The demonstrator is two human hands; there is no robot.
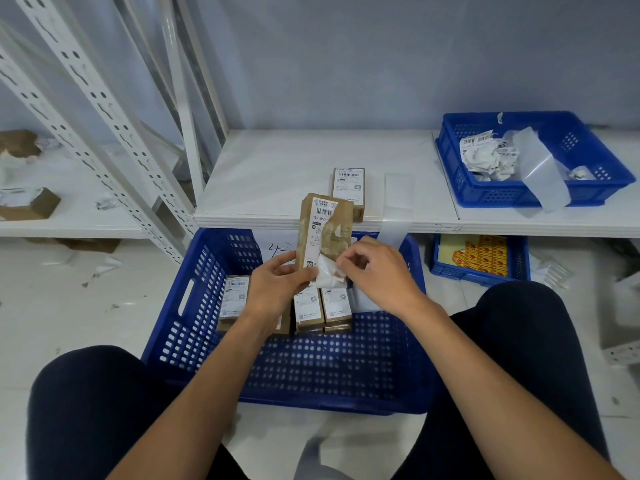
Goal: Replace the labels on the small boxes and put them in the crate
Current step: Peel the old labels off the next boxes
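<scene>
Presently, a loose flap of the old label (327,273) is pinched between the curled fingers (346,262) of the right hand (379,271), at the lower end of the small box (323,233). That same end is gripped by the left hand (273,289), thumb on the front face and fingers wrapped behind. The box is held upright above the far part of the blue crate (180,306).

The step in hand is judged to be the stripping of the old label; no fresh label is seen on this box yet. A steady pull up along the face would be called for next, with the box firmly braced, since the paper appears to tear in patches.

The box is long, narrow, brown cardboard. On the left half of its face a white printed label with a barcode is stuck; on the right half bare card with pale scraps is exposed.

Several labelled boxes (322,306) are laid in the crate below, and one more box (348,187) lies on the shelf (277,168) behind. Torn labels are heaped in a smaller bin (588,192) to the right.
</scene>
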